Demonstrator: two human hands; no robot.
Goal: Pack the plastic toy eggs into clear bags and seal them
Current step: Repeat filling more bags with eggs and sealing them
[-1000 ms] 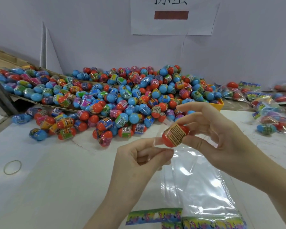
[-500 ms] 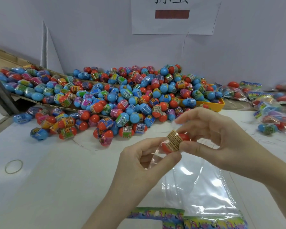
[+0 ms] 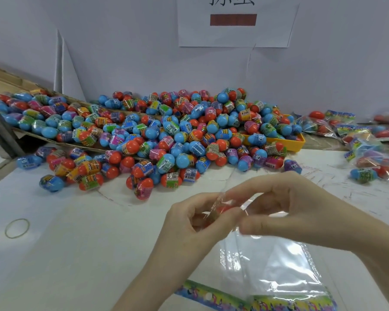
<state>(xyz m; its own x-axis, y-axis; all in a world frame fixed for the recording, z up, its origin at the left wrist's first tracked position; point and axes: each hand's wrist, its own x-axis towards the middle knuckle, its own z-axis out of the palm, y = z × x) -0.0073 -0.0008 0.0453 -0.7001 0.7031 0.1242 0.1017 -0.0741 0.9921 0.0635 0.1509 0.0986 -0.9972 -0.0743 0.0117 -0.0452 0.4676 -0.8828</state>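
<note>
Hundreds of eggs (image 3: 166, 131) sit heaped along the worktop's (image 3: 76, 254) far edge, spilling off a cardboard flap (image 3: 16, 86) at the far left and burying a yellow tray (image 3: 298, 144), all close enough to grab one at a time. Front and centre, both hands meet over one clear bag (image 3: 220, 205). The left hand (image 3: 195, 230) curls round the bag's mouth from below, thumb and fingers pinching the film so the opening stays put. The right hand (image 3: 285, 209) comes in from the other side, fingertips bunched at that same mouth, apparently pushing a red egg (image 3: 222, 208) inside; only a smear of red shows through the blurred plastic, so how deep it sits I cannot tell. Holding it up off the worktop looks deliberate: the bag can hang slack and swallow the egg.

Beneath the right wrist, near the front edge, lies a stack of bags (image 3: 274, 272) with printed header strips (image 3: 256, 304), flat and ready for the next pick. Sealed packs (image 3: 366, 149) pile up at the far right edge, out of the working lane. A rubber band (image 3: 17, 228) lies alone toward the left edge. By my reckoning this is early in a very long job, sealing yet to come.
</note>
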